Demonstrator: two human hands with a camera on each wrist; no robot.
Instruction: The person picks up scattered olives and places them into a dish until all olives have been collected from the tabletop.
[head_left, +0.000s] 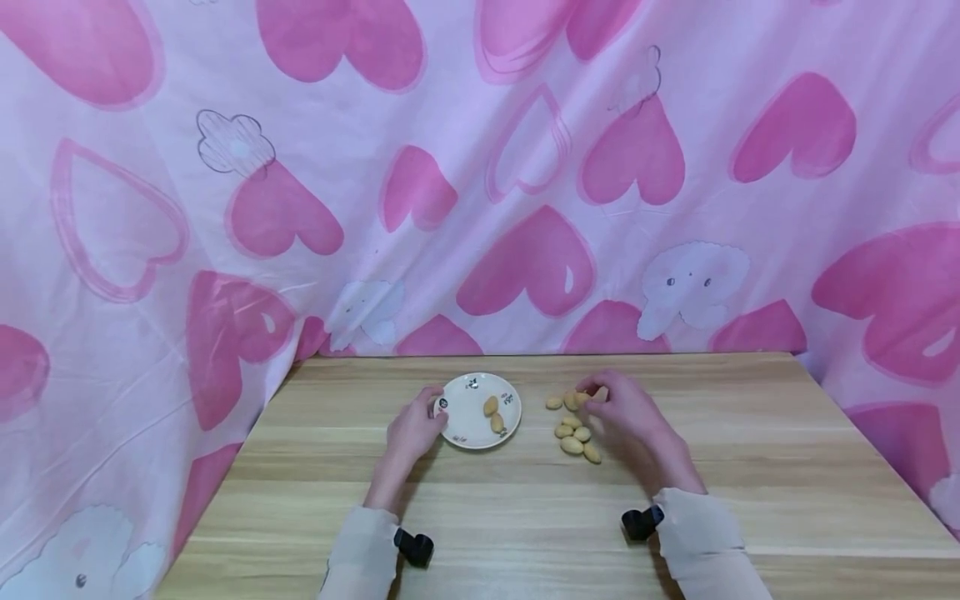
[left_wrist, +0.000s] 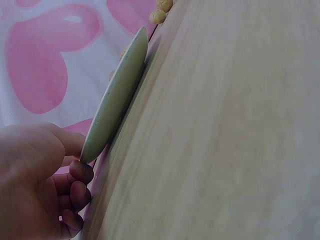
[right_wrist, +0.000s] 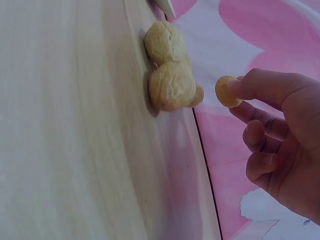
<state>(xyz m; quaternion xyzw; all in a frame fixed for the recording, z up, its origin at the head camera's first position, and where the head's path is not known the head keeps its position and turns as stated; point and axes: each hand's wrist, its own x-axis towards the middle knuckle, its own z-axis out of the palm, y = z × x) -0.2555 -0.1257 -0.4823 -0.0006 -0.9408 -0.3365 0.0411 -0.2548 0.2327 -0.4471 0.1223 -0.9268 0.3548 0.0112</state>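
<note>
In the head view, we see the left hand (head_left: 414, 425) gripping the left rim of a round white plate (head_left: 465, 417) bearing two tan pieces (head_left: 491, 407); its tiny printed marks are unreadable. Loose pieces (head_left: 572, 445) lie on the wood-grained counter (head_left: 495, 508) beside the right hand (head_left: 624, 407). In the left wrist view, we see the plate's smooth underside. In the right wrist view, thumb and fingertip pinch one rounded piece (right_wrist: 222, 91) near wrinkled ones.

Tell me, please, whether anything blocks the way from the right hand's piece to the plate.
Nothing visible blocks the held piece; loose pieces lie low between the right hand and the plate, and the left hand grips its opposite side.
</note>
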